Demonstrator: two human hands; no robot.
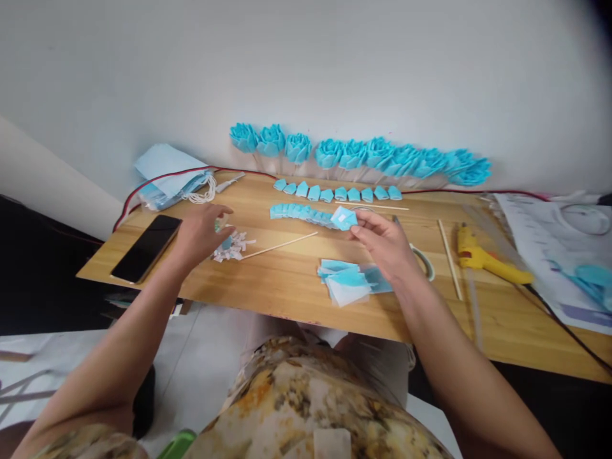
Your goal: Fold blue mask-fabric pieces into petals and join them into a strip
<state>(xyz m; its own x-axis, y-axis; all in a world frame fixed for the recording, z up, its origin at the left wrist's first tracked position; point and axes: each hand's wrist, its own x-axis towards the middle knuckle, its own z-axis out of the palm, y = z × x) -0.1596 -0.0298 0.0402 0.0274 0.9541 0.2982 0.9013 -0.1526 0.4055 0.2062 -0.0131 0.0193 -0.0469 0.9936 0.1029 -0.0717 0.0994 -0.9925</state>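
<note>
You get soft, fairly even light across the bench and pale wall, with mild blur overall and edges stretched (the upper-right corner falls black).

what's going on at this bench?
A person's right hand pinches a folded blue piece with a white patch on it. The left hand, fingers apart, is by a pile of small scraps. Two rows of folded blue pieces lie on the table, with blue flowers along the wall. The yellow glue gun is untouched.
</note>
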